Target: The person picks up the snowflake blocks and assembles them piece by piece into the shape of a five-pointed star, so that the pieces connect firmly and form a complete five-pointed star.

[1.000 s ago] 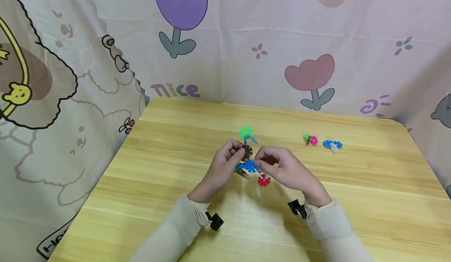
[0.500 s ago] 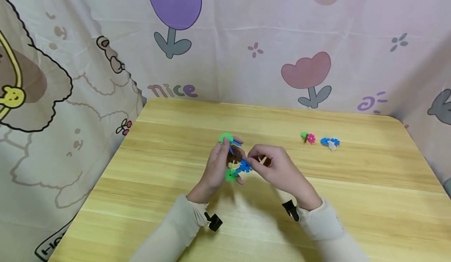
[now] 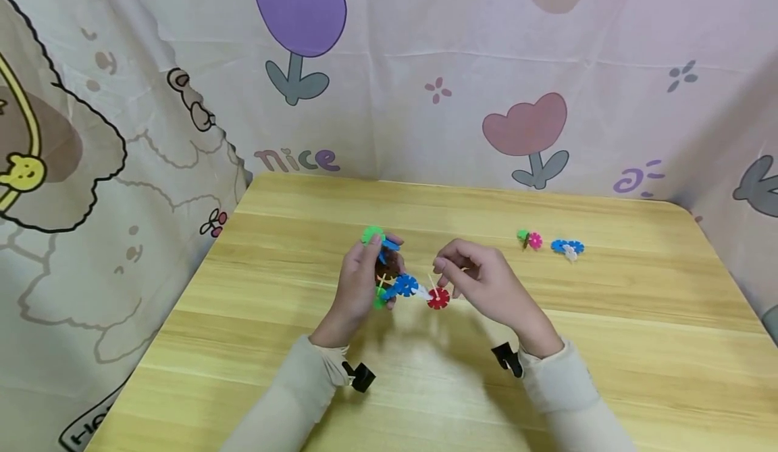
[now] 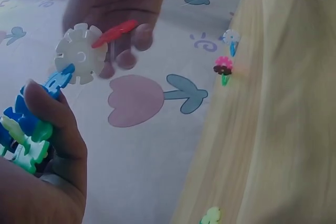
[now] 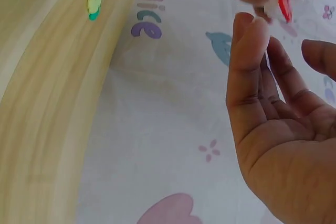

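My left hand (image 3: pixel 355 276) holds a chain of notched plastic snowflake discs, its thumb over them. A green disc (image 3: pixel 373 234) tops the chain, with brown discs (image 3: pixel 387 266) below. A blue disc (image 3: pixel 406 285) leads right to a white disc (image 4: pixel 81 53), seen flat in the left wrist view, and a red disc (image 3: pixel 438 298) at the end. A thin pale piece, edge-on, stands up from the red disc. My right hand (image 3: pixel 480 273) is just right of the red disc. In the right wrist view its fingers (image 5: pixel 247 77) are loosely bent with nothing between them.
On the wooden table (image 3: pixel 638 344), a small joined green, brown and pink piece (image 3: pixel 534 240) lies at the back right, beside a blue and white one (image 3: pixel 568 247). A yellow-green disc (image 5: pixel 95 1) overlaps the table in the right wrist view. A printed cloth (image 3: pixel 401 33) hangs behind.
My left hand has moved left with the chain, turning it along the way. The right hand has come away from the chain's end, and the red disc shows again after being hidden half a second ago.
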A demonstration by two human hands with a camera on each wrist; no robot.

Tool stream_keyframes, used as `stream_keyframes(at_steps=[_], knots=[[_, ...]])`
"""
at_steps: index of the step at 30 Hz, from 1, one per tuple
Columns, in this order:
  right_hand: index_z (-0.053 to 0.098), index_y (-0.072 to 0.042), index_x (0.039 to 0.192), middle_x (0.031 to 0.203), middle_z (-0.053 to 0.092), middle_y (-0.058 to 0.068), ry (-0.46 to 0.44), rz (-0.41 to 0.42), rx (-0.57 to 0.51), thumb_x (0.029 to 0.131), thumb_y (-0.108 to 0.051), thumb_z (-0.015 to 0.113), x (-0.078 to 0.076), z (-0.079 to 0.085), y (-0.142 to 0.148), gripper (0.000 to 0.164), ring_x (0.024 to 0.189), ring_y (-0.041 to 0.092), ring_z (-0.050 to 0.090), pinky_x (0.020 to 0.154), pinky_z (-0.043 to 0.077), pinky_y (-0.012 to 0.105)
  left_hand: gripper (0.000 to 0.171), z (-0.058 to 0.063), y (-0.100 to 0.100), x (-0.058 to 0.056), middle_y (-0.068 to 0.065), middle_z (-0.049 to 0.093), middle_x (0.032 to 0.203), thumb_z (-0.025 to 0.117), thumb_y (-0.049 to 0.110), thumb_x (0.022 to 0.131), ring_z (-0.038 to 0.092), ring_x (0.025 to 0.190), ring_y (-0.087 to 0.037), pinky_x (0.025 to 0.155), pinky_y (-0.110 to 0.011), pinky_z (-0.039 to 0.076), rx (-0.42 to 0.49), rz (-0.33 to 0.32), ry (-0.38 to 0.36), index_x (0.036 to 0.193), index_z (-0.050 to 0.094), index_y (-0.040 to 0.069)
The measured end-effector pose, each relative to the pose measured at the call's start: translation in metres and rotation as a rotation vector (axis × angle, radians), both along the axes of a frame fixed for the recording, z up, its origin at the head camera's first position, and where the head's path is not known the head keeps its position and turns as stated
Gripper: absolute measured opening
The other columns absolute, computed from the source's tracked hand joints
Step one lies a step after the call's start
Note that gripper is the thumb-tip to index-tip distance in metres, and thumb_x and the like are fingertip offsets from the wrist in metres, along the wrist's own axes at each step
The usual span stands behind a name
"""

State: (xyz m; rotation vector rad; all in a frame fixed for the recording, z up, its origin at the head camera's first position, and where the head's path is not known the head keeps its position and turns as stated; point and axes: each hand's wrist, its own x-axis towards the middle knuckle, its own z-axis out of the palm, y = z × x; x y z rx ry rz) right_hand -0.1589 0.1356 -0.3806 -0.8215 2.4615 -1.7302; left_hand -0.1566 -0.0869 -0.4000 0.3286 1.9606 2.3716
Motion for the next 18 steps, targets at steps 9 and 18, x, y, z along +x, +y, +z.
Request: stream_keyframes(at_steps=[9,18], knots=[[0.070,-0.007,0.098,0.080,0.067,0.002,-0.124,0.075,0.323,0.103,-0.008,0.063,-0.027,-0.025,-0.006,0.009,0.070,0.022,0.064,0.058,0.054,0.029,0.049,0.002,-0.012,-0.002,-0.010,0.060,0.085,0.033,0.042,0.114,0.053,0.058,-0.017,0.038,-0.024,0.046,0.043,0.004,0.027,0.124,0.056,0.001],[0.064,-0.008,0.121,0.086,0.066,0.004,0.019,0.085,0.648,0.094,-0.001,0.071,-0.058,-0.042,-0.053,0.029,0.075,0.018,0.060,0.066,0.053,0.034,0.049,0.009,-0.020,-0.004,-0.011,0.060,0.085,0.032,0.043,0.114,0.053,0.063,-0.018,0.037,-0.025,0.044,0.074,-0.004,0.071,0.121,0.055,0.000]])
